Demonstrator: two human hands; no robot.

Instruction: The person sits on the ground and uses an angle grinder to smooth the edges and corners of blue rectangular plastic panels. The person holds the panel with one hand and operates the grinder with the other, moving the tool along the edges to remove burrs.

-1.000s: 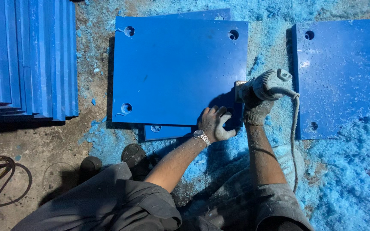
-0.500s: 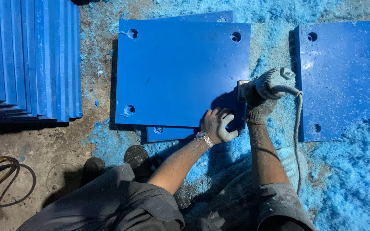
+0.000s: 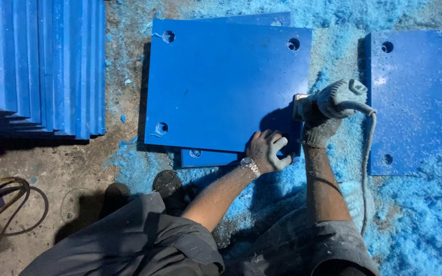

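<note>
The left hand rests with fingers spread on the blue plate while the right hand has its fingers wrapped round a dusty power tool at the plate's edge.

Blue plate; blue shavings; grey dusty tool.

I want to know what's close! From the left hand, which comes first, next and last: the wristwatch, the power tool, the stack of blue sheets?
From the left hand:
1. Wristwatch, on its own wrist.
2. Power tool, up and right, in the right hand.
3. Stack of blue sheets, far left.
</note>
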